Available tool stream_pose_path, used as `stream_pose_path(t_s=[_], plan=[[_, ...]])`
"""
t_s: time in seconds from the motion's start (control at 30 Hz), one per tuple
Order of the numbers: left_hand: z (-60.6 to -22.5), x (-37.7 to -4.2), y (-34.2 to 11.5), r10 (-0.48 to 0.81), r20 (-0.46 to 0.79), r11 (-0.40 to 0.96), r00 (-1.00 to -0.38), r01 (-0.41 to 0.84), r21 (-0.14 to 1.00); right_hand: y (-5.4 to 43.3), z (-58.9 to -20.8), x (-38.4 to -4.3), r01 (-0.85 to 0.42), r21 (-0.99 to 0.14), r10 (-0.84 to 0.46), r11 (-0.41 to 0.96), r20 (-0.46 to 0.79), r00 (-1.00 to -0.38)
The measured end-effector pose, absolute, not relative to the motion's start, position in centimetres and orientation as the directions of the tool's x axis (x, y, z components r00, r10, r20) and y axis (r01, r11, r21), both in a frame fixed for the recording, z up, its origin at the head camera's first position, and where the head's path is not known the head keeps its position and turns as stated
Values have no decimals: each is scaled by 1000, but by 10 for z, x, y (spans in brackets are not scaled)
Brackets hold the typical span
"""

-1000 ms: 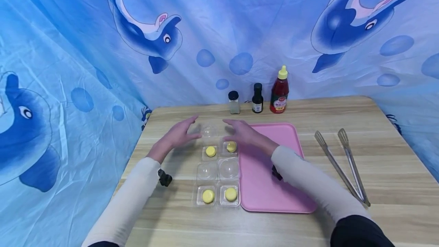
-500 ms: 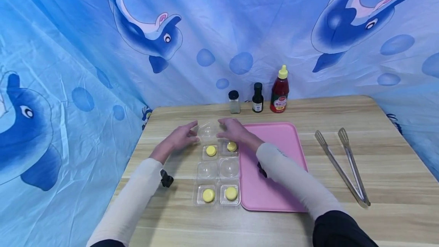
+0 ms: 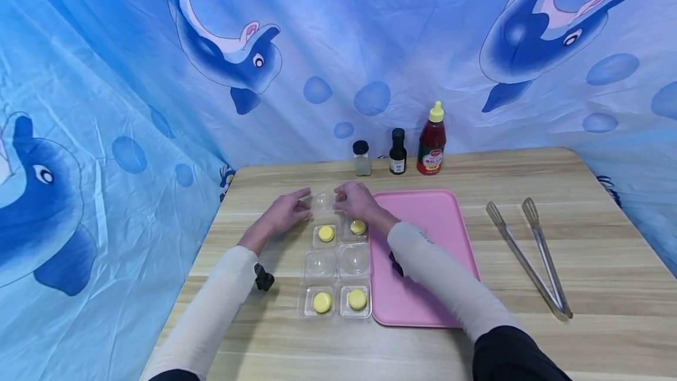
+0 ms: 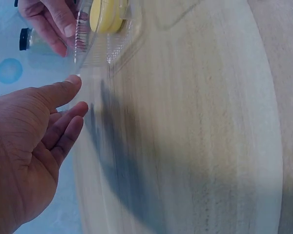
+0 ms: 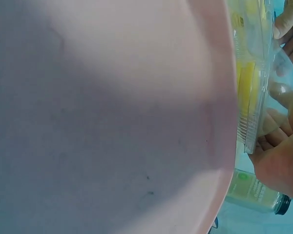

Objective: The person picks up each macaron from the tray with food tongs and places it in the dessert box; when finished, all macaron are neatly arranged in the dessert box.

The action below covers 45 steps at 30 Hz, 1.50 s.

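Note:
Between my hands at the far left of the group is the clear domed lid point(image 3: 322, 201) of a hinged plastic box holding a yellow macaron point(image 3: 326, 233). Thumb and fingers of my left hand point(image 3: 288, 210) are at the lid's left edge; in the left wrist view its thumb tip meets the plastic. On the opposite edge, my right hand point(image 3: 357, 200) pinches the lid, with the thumb point(image 5: 282, 91) over it and fingers below. Beside this box sits a second macaron point(image 3: 358, 227), partly behind the right wrist. Two nearer boxes with raised lids point(image 3: 353, 259) hold macarons point(image 3: 322, 302) too.
A pink tray point(image 3: 407, 304) lies right of the boxes, under my right forearm. Metal tongs point(image 3: 536, 257) rest further right. At the back stand a black-capped jar point(image 3: 362, 160), a dark bottle point(image 3: 398, 154) and a red sauce bottle point(image 3: 431, 146), before a dolphin-print curtain point(image 3: 370, 46).
Both hands have closed in on the far-left lid, the right one moving left and the left one slightly right. The other boxes stay put.

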State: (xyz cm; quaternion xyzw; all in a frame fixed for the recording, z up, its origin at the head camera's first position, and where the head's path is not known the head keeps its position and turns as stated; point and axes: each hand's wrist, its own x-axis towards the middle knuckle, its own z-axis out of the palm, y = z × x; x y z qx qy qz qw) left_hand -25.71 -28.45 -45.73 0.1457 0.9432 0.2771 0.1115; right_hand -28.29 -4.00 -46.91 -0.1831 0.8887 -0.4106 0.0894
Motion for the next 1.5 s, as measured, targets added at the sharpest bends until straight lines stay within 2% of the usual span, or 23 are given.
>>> stream_pose_path(t_s=[0.23,0.43,0.6,0.83,0.97,1.13,1.27,1.5], plan=[[-451,-255,-280,331,-57,768,-942,234,596,-38,-470,-282,-240,-809,-352,536,43,-935],[-445,-255,-278,338,17,741,-941,278,611,-35,-466,-279,-130,-925,-298,357,19,-954],[-440,-254,-274,343,80,733,-936,319,601,-32,-460,-275,-88,-970,-296,225,18,-955],[-431,-248,-271,372,150,735,-916,389,555,-26,-451,-273,-102,-978,-249,184,54,-967],[-430,-246,-269,424,196,725,-884,461,512,-24,-448,-272,-76,-990,-226,119,48,-973],[-429,-241,-267,459,280,703,-843,537,466,-21,-445,-269,-68,-988,-240,136,34,-970],[-429,-237,-265,450,326,649,-831,556,520,-17,-443,-266,-83,-985,-247,151,44,-968],[-426,-235,-262,366,308,543,-878,470,696,-13,-442,-261,-178,-974,-290,137,133,-948]])
